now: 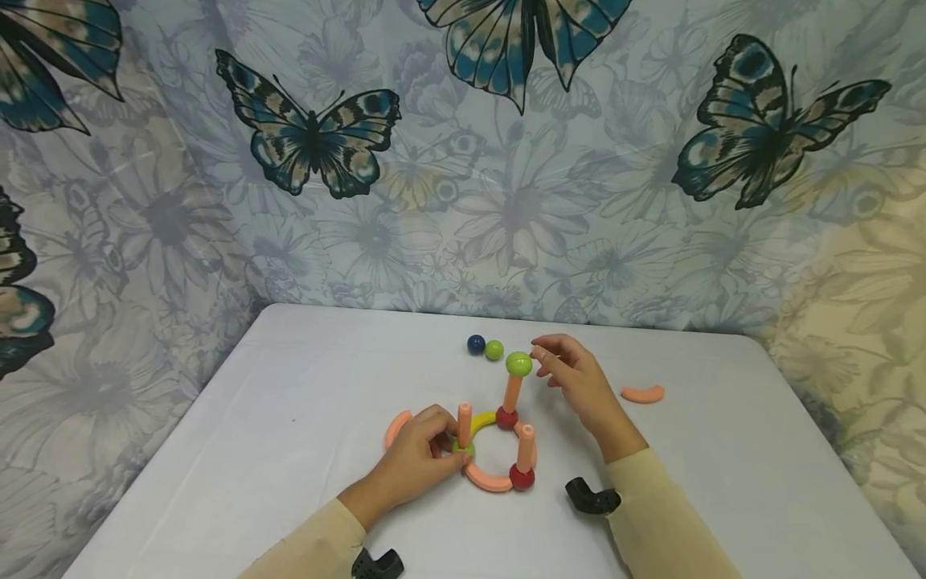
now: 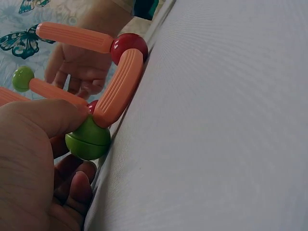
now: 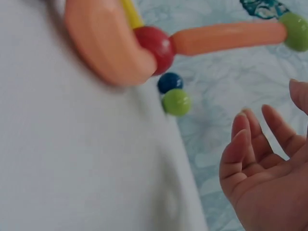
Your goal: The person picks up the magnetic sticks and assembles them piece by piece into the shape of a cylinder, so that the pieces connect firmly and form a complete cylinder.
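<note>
My left hand [image 1: 418, 450] pinches a green ball [image 2: 88, 140] at the left corner of a ring on the table. The ring joins curved orange sticks [image 1: 488, 482], a yellow curved stick [image 1: 482, 420] and red balls [image 1: 522, 478]. Three straight orange sticks stand up from it; the far one [image 1: 512, 394] carries another green ball [image 1: 518, 364] on top. Just right of that top ball is my right hand [image 1: 579, 384], its fingers loosely bent and holding nothing. In the right wrist view a gap shows between this hand and the top ball.
Behind the ring, a dark blue ball [image 1: 476, 345] and a loose green ball [image 1: 495, 350] lie side by side. One curved orange stick [image 1: 642, 395] is off to the right; another [image 1: 397, 429] lies partly behind my left hand. Butterfly-patterned cloth [image 1: 463, 241] hangs beyond the white table [image 1: 289, 386].
</note>
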